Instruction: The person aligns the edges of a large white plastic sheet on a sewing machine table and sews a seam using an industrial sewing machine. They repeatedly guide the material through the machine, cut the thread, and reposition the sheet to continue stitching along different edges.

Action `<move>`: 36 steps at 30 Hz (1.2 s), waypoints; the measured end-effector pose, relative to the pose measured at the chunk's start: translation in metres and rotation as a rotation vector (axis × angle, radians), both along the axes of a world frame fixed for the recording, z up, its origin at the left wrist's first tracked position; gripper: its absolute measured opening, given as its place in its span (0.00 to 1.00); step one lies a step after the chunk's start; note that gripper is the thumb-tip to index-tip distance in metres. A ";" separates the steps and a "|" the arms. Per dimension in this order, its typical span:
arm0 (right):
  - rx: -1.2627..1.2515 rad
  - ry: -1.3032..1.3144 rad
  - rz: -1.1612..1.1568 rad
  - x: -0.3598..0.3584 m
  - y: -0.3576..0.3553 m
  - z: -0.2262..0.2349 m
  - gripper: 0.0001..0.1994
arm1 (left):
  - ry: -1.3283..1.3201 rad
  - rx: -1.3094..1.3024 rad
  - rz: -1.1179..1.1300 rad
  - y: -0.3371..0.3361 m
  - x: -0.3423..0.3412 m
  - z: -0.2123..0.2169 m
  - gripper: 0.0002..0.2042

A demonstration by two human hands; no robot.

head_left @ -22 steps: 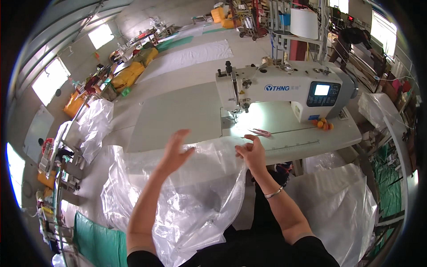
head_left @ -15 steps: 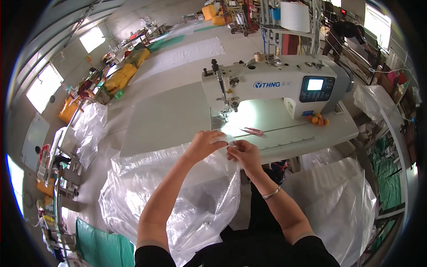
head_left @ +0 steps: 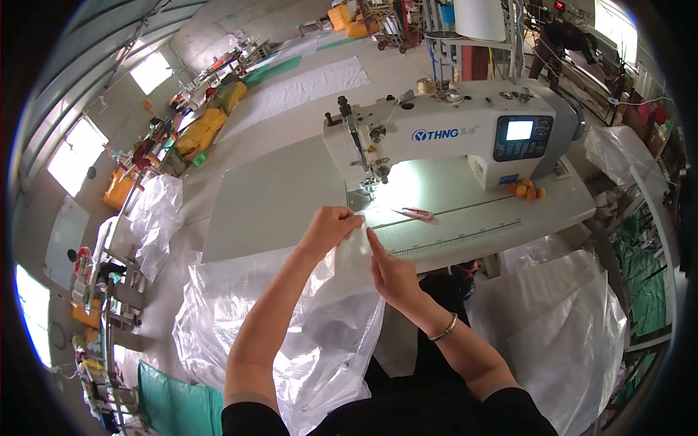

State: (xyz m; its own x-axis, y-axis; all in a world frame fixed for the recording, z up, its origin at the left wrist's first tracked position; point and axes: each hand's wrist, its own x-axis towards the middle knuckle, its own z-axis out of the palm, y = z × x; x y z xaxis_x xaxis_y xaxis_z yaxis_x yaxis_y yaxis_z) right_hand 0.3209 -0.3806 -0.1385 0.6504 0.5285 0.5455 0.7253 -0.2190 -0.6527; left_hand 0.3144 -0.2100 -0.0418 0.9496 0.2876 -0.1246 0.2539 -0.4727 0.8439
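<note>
A sheet of translucent white woven plastic (head_left: 331,338) hangs over the front edge of the sewing table (head_left: 269,200), its upper corner lying on the tabletop. My left hand (head_left: 329,231) pinches the sheet near its edge, just in front of the needle area. On the sheet's right edge rests the outstretched index finger of my right hand (head_left: 396,275), the thumb apart and the other fingers curled. The white sewing machine (head_left: 443,134) stands behind both hands, its lamp lit. Pink-handled thread snips (head_left: 416,214) lie on the table right of the needle.
Small orange fruits (head_left: 525,190) sit by the machine's right end. More plastic sheeting (head_left: 556,312) hangs at the right. A large white thread cone (head_left: 480,18) stands behind the machine. At the far right a person (head_left: 566,42) bends over. Green sheeting (head_left: 178,396) lies lower left.
My hands have drawn slightly apart. My right hand has let go its pinch and moved down, its index finger now stretched along the sheet's edge. The folded edge now lies flatter.
</note>
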 end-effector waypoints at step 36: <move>-0.240 -0.285 -0.141 0.116 -0.051 0.012 0.15 | -0.012 -0.059 -0.092 0.017 0.053 -0.055 0.12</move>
